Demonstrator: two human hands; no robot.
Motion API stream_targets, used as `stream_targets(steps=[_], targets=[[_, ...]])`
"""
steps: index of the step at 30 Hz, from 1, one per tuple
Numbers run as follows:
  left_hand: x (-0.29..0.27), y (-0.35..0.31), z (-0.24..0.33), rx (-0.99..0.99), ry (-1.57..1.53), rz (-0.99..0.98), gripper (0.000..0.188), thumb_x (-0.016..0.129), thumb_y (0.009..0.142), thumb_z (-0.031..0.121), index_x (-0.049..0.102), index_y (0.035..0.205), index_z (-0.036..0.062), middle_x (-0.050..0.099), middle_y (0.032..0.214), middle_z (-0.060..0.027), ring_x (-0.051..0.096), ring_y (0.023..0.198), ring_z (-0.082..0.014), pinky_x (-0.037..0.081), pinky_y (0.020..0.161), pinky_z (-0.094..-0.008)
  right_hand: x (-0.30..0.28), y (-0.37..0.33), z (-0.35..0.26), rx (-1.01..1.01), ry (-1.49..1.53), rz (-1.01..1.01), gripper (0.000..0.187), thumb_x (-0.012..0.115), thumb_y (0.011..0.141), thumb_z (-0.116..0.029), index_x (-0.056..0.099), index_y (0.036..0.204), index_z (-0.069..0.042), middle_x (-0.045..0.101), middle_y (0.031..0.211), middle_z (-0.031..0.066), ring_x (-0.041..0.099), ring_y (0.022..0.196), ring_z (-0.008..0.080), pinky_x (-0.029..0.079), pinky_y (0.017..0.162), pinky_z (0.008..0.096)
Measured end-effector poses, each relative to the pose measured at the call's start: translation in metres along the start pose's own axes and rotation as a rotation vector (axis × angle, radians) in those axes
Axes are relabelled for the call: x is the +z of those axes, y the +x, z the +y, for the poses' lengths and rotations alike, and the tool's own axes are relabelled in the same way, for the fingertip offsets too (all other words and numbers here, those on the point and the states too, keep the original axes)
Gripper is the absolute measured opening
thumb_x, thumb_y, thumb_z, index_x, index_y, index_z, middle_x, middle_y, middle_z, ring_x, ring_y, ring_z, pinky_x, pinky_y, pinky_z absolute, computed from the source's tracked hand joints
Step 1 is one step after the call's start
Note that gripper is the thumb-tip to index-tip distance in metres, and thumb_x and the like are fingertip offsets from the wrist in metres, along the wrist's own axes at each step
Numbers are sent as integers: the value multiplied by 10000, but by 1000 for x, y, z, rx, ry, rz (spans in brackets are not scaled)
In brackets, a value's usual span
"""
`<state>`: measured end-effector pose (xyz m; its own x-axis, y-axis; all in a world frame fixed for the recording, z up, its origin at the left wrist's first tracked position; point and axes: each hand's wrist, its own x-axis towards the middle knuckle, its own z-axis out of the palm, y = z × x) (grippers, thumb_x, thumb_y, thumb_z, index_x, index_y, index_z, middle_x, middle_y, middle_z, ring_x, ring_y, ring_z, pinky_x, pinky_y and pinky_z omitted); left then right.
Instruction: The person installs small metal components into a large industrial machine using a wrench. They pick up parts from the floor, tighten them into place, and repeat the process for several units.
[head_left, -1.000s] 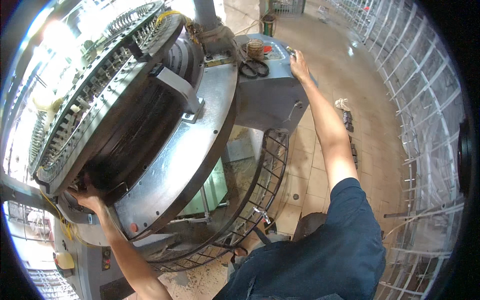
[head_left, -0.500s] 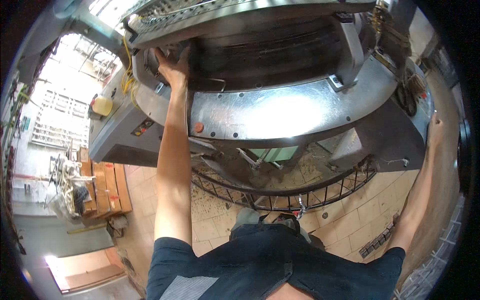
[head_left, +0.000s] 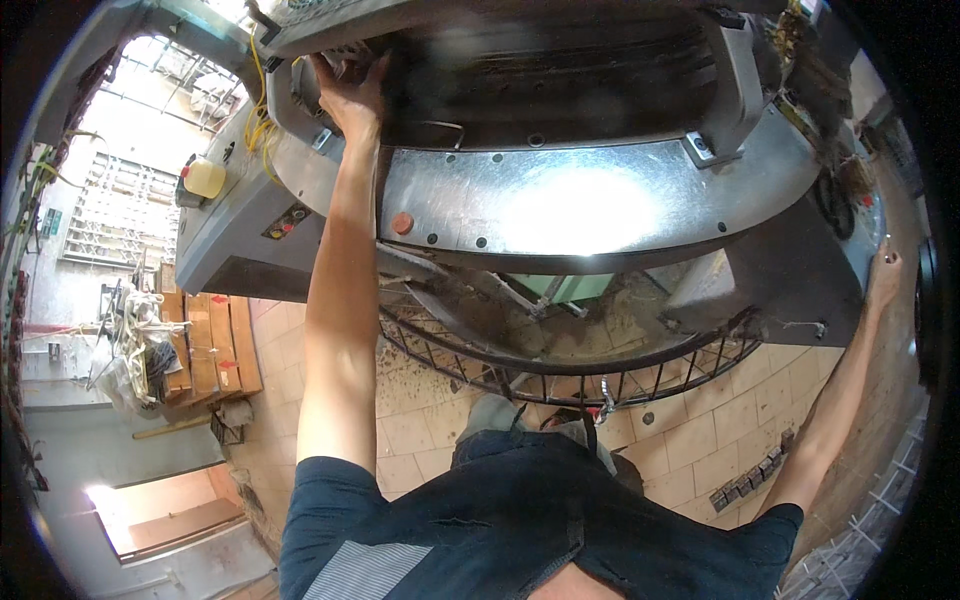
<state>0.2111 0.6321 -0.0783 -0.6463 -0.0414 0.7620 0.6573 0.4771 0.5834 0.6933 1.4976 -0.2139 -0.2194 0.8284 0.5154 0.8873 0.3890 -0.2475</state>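
Note:
My left hand [head_left: 352,103] is raised to the far left part of a large round grey machine [head_left: 740,85]. Its thumb and forefinger are spread apart just below the upper ring, beside a curved grey bracket [head_left: 290,108]; the other fingers look bent and are partly hidden. I see nothing held in it. Out at the right, my right hand [head_left: 884,280] is by the machine's outer side, below some dark cables [head_left: 836,205]. Its fingers look closed, and what they hold, if anything, is too small to tell. A shiny metal ledge [head_left: 455,205] with an orange-brown disc [head_left: 402,223] lies between my arms.
Below the ledge curves a black lattice rail [head_left: 560,388] above the tiled floor [head_left: 700,420]. On the left are a control panel with buttons [head_left: 287,222], yellow cables [head_left: 258,135], a yellowish container [head_left: 205,178] and wooden boards [head_left: 215,345]. Dark blocks [head_left: 752,476] lie on the floor at right.
The machine sits a little higher in view as the head has shifted. My left hand stays near the bracket, its fingers slightly more bent. My right hand appears slightly lower.

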Motion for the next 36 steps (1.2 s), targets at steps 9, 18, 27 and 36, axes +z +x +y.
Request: stream_targets(steps=[9,18,27,36], targets=[[-1,0,3,58,105,39,1029,913,734,166,337,1576,34,758,1129,-239,738,1105,-308,568,922,-392,4,10,13,31,-46,-37,869,508,928,-740,607,1414,-27,651,1376,217,604,1290,401,454,1075,493],[2,1,-11,45,67,81,1026,964,697,311,451,1514,-36,691,1284,-272,692,1167,-348,530,981,-409,-11,5,7,27,-35,-50,878,472,941,-753,621,1392,-14,687,1321,202,629,1249,388,463,1045,469],[10,-1,-15,-77,-133,16,943,877,816,202,329,1574,85,670,1318,-236,733,1062,-347,608,853,-452,-59,-44,-53,-59,65,184,678,595,981,-594,652,1365,-39,715,1298,158,677,1203,319,500,1022,407],[-3,6,4,-128,64,3,929,872,788,380,409,1542,98,737,1173,-236,729,1058,-384,559,901,-500,-237,-326,-438,-690,1217,-379,329,677,1008,-287,727,1278,-106,745,1157,75,695,1007,145,546,874,277]])
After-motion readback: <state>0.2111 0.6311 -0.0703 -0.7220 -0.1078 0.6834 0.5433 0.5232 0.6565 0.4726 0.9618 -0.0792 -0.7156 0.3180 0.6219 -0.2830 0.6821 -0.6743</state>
